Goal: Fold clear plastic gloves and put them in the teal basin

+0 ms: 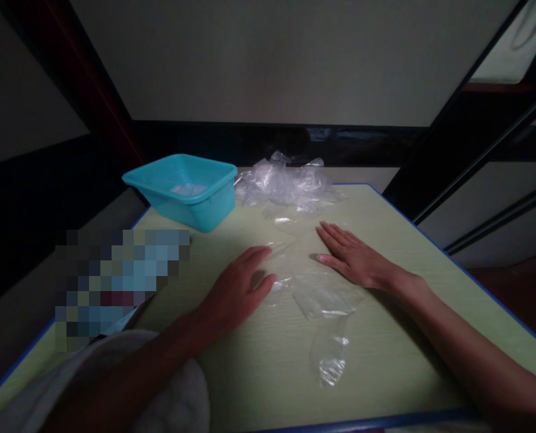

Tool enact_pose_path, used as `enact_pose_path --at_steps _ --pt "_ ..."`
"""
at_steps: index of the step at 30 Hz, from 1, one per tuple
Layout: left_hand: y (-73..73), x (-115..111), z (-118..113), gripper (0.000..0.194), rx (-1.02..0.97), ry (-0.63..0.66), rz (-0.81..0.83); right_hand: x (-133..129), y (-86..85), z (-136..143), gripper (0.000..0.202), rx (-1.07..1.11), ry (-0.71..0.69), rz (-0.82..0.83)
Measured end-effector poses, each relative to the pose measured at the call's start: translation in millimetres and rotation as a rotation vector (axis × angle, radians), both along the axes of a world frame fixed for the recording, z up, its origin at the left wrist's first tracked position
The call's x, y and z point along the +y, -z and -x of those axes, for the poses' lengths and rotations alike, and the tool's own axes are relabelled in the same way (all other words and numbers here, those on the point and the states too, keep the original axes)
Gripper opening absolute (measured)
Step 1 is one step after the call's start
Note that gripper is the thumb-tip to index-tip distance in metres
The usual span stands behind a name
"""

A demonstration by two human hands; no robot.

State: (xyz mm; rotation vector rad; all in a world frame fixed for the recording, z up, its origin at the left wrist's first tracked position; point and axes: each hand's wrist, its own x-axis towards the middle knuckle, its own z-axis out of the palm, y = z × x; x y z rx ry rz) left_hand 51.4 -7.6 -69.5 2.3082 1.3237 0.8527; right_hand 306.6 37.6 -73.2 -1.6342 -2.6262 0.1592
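A thin clear plastic sheet point(326, 297) lies spread on the table, with lobes reaching toward the front edge and toward the back. It is so see-through that its full outline and kind are hard to make out. My left hand point(238, 288) is at its left side, thumb and fingers apart; I cannot tell whether the fingertips touch the film. Flat on the right side of the plastic rests my right hand point(351, 252), palm down, fingers stretched out and thumb apart. Neither hand grips anything.
A crumpled heap of clear plastic point(286, 180) sits at the table's back edge. Left of it stands a turquoise basin point(209, 210) with some clear plastic inside. A blurred-out, pixelated item point(127, 282) lies at the left. The pale table point(412, 361) has blue edging; a wall rises behind.
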Motion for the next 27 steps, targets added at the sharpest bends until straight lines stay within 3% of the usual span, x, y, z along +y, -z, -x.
enact_pose_path --at_steps 10,19,27 --pt "0.1 -7 -7 0.040 0.223 -0.099 -0.125 -2 4.4 1 0.085 0.008 0.043 -0.092" --pt "-13.8 1 8 0.030 0.506 -0.190 -0.491 -2 0.3 2 0.088 -0.005 0.051 -0.061" --pt "-23.6 3 17 0.028 0.602 -0.279 -0.483 -4 -2.6 3 0.086 -0.007 0.070 -0.080"
